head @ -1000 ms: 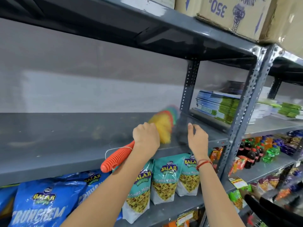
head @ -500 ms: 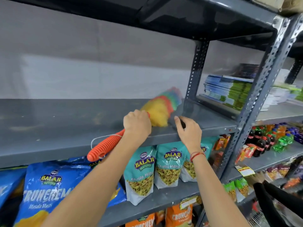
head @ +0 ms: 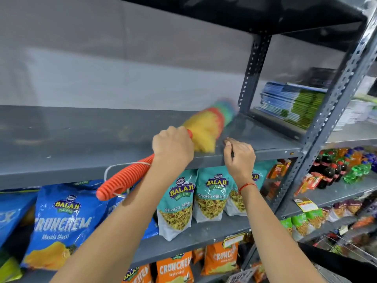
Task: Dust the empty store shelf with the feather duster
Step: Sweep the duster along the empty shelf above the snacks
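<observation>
The empty grey metal shelf [head: 71, 139] runs across the middle of the head view. My left hand [head: 173, 147] grips the ribbed orange handle of the feather duster [head: 206, 127]. Its rainbow head, yellow nearest the hand, lies blurred on the shelf's right part near the rear upright. The handle's end and a white loop stick out below the shelf's front edge. My right hand [head: 239, 158] rests curled over the front lip of the shelf, just right of the duster head, with a red thread on the wrist.
Perforated grey uprights [head: 334, 111] stand at the right. Stacked booklets [head: 293, 103] fill the neighbouring bay. Blue, teal and orange snack bags [head: 179, 203] line the shelves below; drink bottles [head: 338, 166] stand lower right. Another shelf [head: 244, 11] hangs overhead.
The view has tilted down, hiding the cardboard boxes on top. My right hand's fingers have curled over the shelf lip. The duster head keeps sweeping near the shelf's right end.
</observation>
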